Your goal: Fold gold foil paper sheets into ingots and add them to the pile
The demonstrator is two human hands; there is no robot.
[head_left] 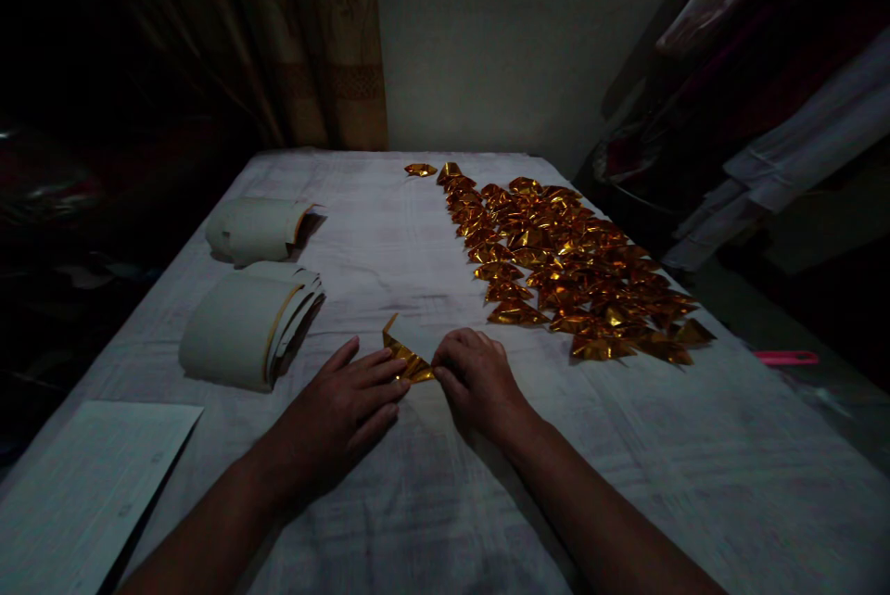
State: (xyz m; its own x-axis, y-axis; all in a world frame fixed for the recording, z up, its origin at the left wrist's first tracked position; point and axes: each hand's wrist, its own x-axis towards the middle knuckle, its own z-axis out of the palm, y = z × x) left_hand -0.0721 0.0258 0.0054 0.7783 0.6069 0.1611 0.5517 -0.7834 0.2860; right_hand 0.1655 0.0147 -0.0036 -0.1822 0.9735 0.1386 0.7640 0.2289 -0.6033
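A partly folded sheet of gold foil paper lies on the cloth-covered table in front of me, its pale back facing up at the far side and a gold flap folded over at the near side. My left hand rests flat on the sheet's left part, fingers stretched out. With thumb and fingers pinched together, my right hand grips the right corner of the sheet. To the right spreads a large group of folded gold foil ingots, several rows deep.
Two curled stacks of pale-backed paper stand on the left. A flat white sheet lies at the near left corner. Beyond the table are a wall, a curtain, hanging clothes and a pink object.
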